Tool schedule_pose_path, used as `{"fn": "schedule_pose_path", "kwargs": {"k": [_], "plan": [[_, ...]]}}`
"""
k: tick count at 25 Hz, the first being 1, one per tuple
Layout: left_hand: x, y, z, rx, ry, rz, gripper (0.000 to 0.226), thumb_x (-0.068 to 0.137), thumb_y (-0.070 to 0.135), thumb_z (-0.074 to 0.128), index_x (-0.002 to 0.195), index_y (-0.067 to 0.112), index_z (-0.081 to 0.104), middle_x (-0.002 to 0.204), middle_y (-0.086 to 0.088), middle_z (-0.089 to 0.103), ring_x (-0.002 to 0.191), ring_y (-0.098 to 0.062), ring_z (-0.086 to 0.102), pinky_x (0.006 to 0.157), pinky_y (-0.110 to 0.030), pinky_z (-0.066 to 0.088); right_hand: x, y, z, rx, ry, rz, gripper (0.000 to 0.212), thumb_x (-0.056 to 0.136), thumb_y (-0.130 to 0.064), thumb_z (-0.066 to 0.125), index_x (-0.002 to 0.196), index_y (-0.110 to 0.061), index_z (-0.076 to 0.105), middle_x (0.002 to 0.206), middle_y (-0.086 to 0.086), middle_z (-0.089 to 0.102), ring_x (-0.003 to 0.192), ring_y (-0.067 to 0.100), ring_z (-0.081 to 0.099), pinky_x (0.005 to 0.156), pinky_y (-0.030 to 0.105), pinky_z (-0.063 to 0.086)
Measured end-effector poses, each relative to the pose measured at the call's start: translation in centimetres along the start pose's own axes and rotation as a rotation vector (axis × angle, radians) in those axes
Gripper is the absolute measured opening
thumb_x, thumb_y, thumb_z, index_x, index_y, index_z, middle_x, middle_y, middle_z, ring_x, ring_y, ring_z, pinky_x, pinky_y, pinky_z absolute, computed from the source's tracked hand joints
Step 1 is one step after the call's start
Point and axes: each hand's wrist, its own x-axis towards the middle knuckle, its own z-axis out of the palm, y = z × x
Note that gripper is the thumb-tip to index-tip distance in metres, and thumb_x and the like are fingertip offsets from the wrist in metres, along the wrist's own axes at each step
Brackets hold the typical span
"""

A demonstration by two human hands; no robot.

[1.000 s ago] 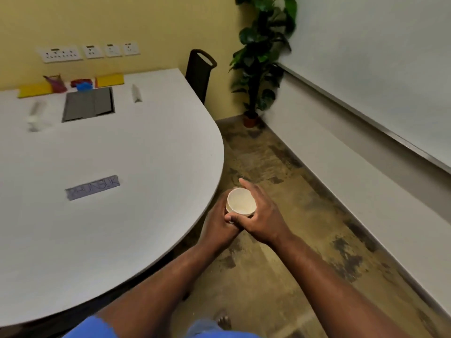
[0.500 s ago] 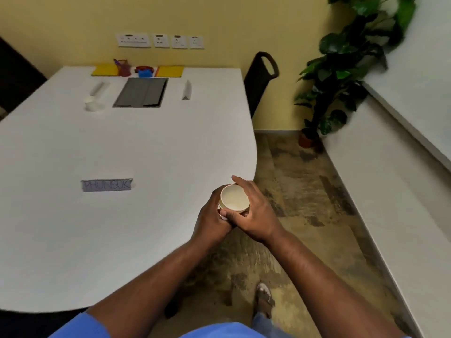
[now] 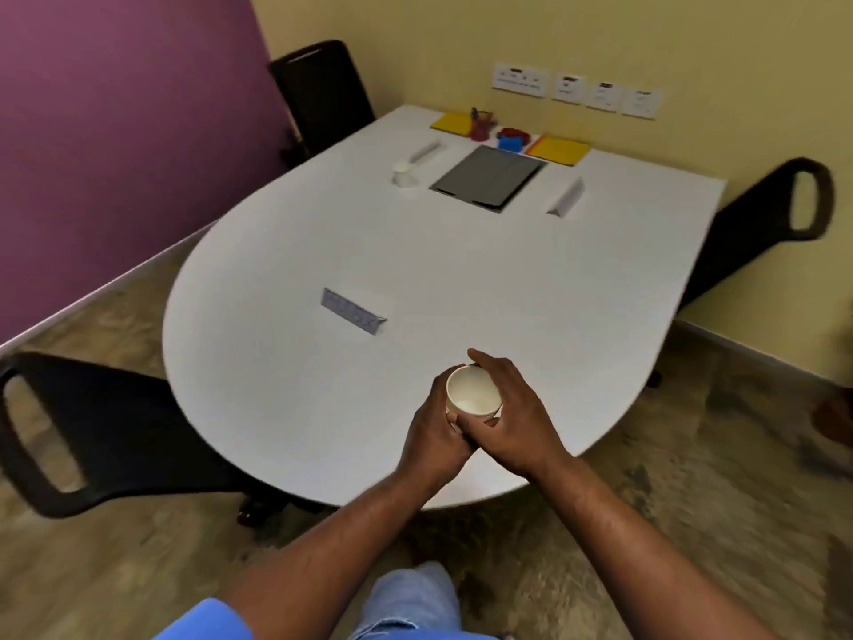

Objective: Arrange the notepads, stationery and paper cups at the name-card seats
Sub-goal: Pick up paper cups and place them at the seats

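Both hands hold a white paper cup, mouth up, above the near end of the white table. My left hand wraps its lower left side; my right hand wraps the right side. A folded name card stands just beyond the cup. Two more name cards, one at the far left and one at the far right, flank a dark panel. Another paper cup stands by the far left card. Yellow notepads, one on the left and one on the right, a pen holder and red and blue stationery lie along the far edge.
Black chairs stand at the near left, far left and right of the table. A purple wall runs on the left; a yellow wall with sockets lies behind. My leg shows below.
My view has swung left around the table's rounded end. The hands with the cup, beside the table's edge before, are now over the tabletop near the name card.
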Motion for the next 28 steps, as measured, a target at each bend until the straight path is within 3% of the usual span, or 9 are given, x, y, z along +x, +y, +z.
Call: {"fn": "schedule_pose_path", "kwargs": {"k": [6, 10, 14, 20, 24, 26, 28], "plan": [[4.6, -2.1, -0.1, -0.010, 0.174, -0.098, 0.072, 0.067, 0.054, 0.080, 0.129, 0.061, 0.044, 0.124, 0.034, 0.063, 0.112, 0.008, 0.063, 0.087, -0.016, 0.054, 6.9, 2.1, 1.1, 0.040, -0.146, -0.099, 0.081, 0.077, -0.047, 0.079, 0.147, -0.041, 0.040, 0.133, -0.024, 0.050, 0.121, -0.004, 0.052, 0.093, 0.005, 0.039], [8.9, -3.7, 1.2, -0.031, 0.186, -0.145, 0.072, 0.068, 0.053, 0.083, 0.129, 0.059, 0.046, 0.123, 0.032, 0.064, 0.111, 0.007, 0.064, 0.088, -0.023, 0.057, 11.4, 4.0, 0.9, 0.054, -0.174, -0.095, 0.079, 0.076, -0.051, 0.075, 0.146, -0.041, 0.041, 0.132, -0.023, 0.051, 0.121, -0.002, 0.053, 0.093, 0.005, 0.040], [13.1, -4.1, 1.7, 0.000, 0.184, -0.157, 0.072, 0.068, 0.057, 0.084, 0.127, 0.064, 0.044, 0.123, 0.034, 0.063, 0.110, 0.008, 0.064, 0.086, -0.021, 0.057, 16.3, 4.8, 0.0, 0.084, -0.154, -0.086, 0.077, 0.077, -0.052, 0.076, 0.145, -0.042, 0.042, 0.130, -0.023, 0.053, 0.121, -0.002, 0.054, 0.092, 0.005, 0.040], [17.2, -5.8, 1.2, 0.058, 0.273, -0.261, 0.088, 0.065, 0.060, 0.089, 0.139, 0.042, 0.044, 0.128, 0.018, 0.065, 0.112, -0.006, 0.065, 0.092, -0.031, 0.058, 23.6, 7.0, -0.6, 0.131, -0.109, -0.102, 0.080, 0.079, -0.056, 0.074, 0.149, -0.029, 0.043, 0.129, -0.016, 0.055, 0.119, -0.005, 0.052, 0.091, 0.004, 0.039], [17.9, -6.8, 1.9, 0.074, 0.374, -0.358, 0.087, 0.056, 0.075, 0.081, 0.132, 0.052, 0.043, 0.120, 0.037, 0.058, 0.109, 0.003, 0.058, 0.086, -0.012, 0.049, 27.6, 11.3, 0.1, 0.073, -0.148, -0.038, 0.086, 0.077, -0.061, 0.072, 0.150, -0.029, 0.040, 0.131, -0.015, 0.053, 0.120, -0.003, 0.051, 0.089, 0.000, 0.037], [18.7, -7.4, 2.4, 0.069, 0.391, -0.397, 0.086, 0.057, 0.075, 0.080, 0.131, 0.053, 0.043, 0.120, 0.040, 0.056, 0.109, 0.005, 0.057, 0.085, -0.007, 0.046, 29.0, 14.0, 1.0, 0.054, -0.180, 0.006, 0.088, 0.077, -0.059, 0.076, 0.151, -0.031, 0.037, 0.134, -0.015, 0.051, 0.124, 0.003, 0.051, 0.092, 0.006, 0.040], [19.4, -7.6, 2.7, 0.080, 0.417, -0.431, 0.085, 0.058, 0.074, 0.081, 0.132, 0.054, 0.043, 0.122, 0.039, 0.056, 0.109, 0.008, 0.057, 0.084, -0.006, 0.045, 29.9, 16.5, 1.9, 0.022, -0.210, 0.036, 0.090, 0.078, -0.051, 0.081, 0.152, -0.031, 0.035, 0.137, -0.013, 0.049, 0.127, 0.008, 0.050, 0.095, 0.023, 0.049]]}}
